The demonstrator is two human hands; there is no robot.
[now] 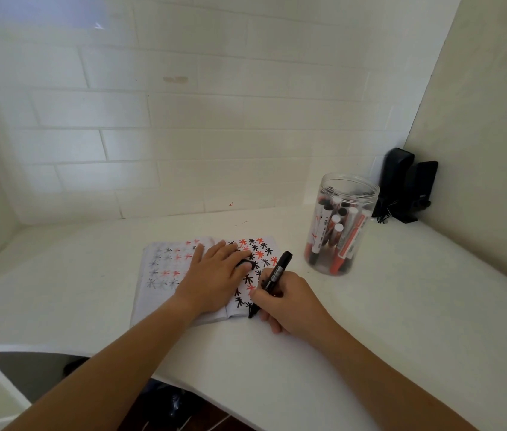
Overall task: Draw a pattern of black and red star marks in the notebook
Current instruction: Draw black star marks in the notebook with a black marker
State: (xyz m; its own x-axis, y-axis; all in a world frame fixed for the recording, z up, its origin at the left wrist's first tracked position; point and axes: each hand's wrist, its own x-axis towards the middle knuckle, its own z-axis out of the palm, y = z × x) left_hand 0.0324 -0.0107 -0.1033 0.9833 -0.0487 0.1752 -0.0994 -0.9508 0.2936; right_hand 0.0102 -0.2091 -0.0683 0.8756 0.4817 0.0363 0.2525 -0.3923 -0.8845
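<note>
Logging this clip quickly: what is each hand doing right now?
Left hand: flat on the notebook, a black cap under its fingers.
Right hand: gripping the black marker.

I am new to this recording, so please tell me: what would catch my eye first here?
The open notebook at the desk's middle, covered in black and red star marks. The right hand grips a black marker with its tip on the right page, while the left hand presses the pages flat. To the right stands a clear jar of markers.
</note>
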